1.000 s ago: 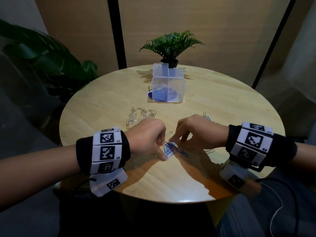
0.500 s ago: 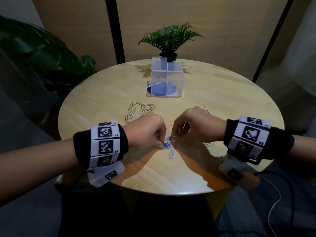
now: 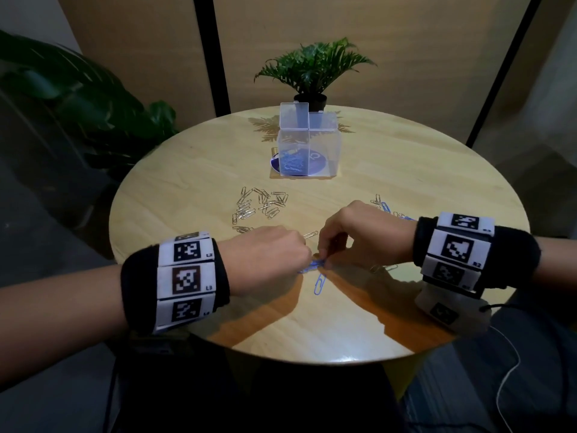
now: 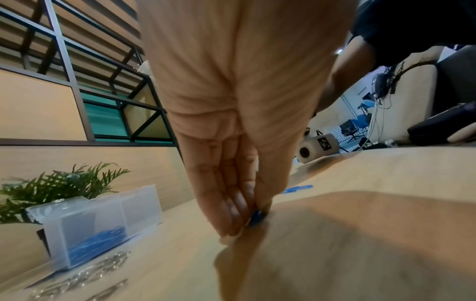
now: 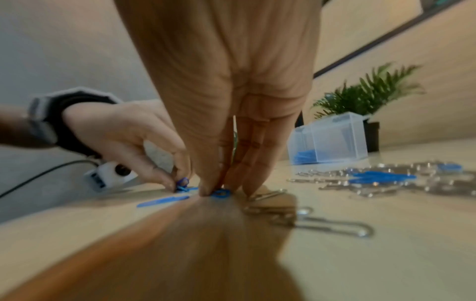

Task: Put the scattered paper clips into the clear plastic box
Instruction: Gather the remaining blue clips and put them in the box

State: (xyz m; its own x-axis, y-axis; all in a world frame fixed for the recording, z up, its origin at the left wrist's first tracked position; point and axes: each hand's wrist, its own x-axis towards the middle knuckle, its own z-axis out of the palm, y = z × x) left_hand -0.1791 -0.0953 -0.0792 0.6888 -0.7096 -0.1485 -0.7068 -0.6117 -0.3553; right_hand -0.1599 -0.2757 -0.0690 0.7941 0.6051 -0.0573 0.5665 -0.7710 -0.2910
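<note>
While both hands (image 3: 315, 254) pinch blue clips (image 3: 312, 266), apparently, loose clip (image 3: 320, 283) beside

One blue clip (image 3: 320, 283) has dropped free onto the table (image 3: 406, 170) beneath both hands' fingers (image 3: 323, 260).

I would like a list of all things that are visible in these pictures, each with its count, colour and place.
table: one, light wood, round, under everything.
plastic box: one, clear, lids up, far middle of table.
blue clips in box: a small heap, left compartment.
silver clips: many, scattered between box and hands.
blue clips on table: one loose before the hands, several at the right wrist.
small plant: one, green, black pot, behind box.
large plant: one, dark green, left of table.
left hand: pinches blue clips.
right hand: pinches a blue clip.
</note>
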